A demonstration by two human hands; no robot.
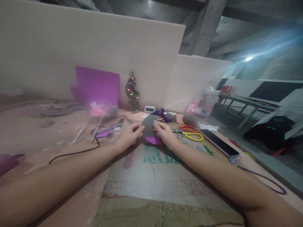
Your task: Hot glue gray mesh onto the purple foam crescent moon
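Between my two hands is a grey crescent-shaped felt piece (149, 126), with a purple piece (153, 140) behind its lower edge. My left hand (133, 132) pinches the left side of the grey crescent. On the right, my right hand (165, 132) pinches its other side. Both are raised a little over a printed cardboard sheet (161, 173). Scissors with orange and yellow handles (194, 136) lie just right of my right hand. Behind the crescent lies a blue glue gun (161, 113).
A decorated grey moon ornament (131, 90) and a purple sheet (99, 85) stand against the white board. A phone (219, 142) with a strap lies to the right. Grey yarn (190, 120) and a small white clock (149, 109) are at the back. A black cable (75, 154) runs at left.
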